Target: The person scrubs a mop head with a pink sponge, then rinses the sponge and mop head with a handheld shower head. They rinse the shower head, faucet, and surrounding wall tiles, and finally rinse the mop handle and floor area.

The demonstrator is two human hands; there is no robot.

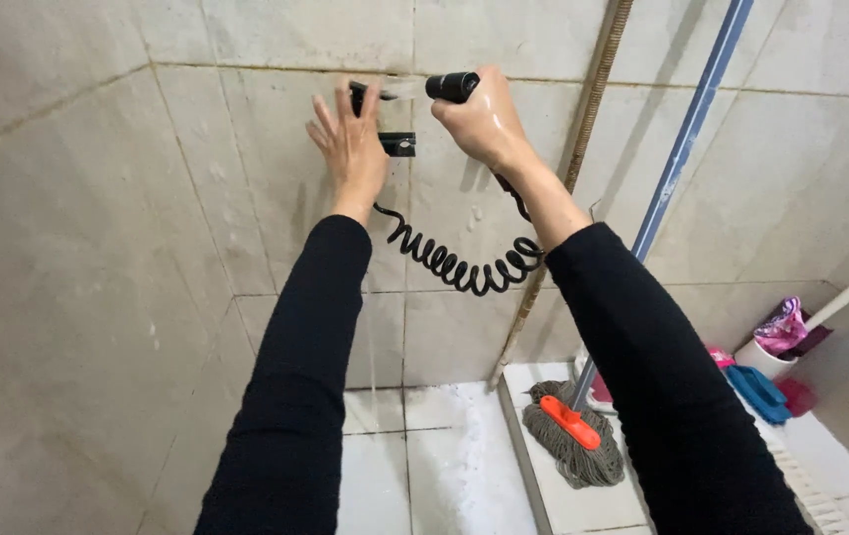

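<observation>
From the head view I take the black wall bracket point(396, 145) as my landmark. My right hand point(484, 121) sits just right of it and slightly higher, clenched around a black spray handle point(452, 87). The handle's long axis runs roughly level, its nozzle end pointing left toward the bracket, and a thin stream of water point(399, 90) leaves it toward my other hand. My left hand point(350, 149) is just left of the bracket, fingers spread and loose, palm against the tiled wall point(246, 178), grasping nothing; its fingertips reach a dark fitting above the bracket. The right hand alone carries the sprayer, though the left is nearer the bracket.

A coiled black hose point(454, 266) hangs below the bracket, looping rightward up to the handle behind my right wrist.

Far below and right of the bracket, a grey mop head point(568, 451) with an orange clip rests on the floor, its blue pole point(687, 139) leaning up the wall. Further right stand a white cup point(763, 359) and a blue cloth point(759, 391).
</observation>
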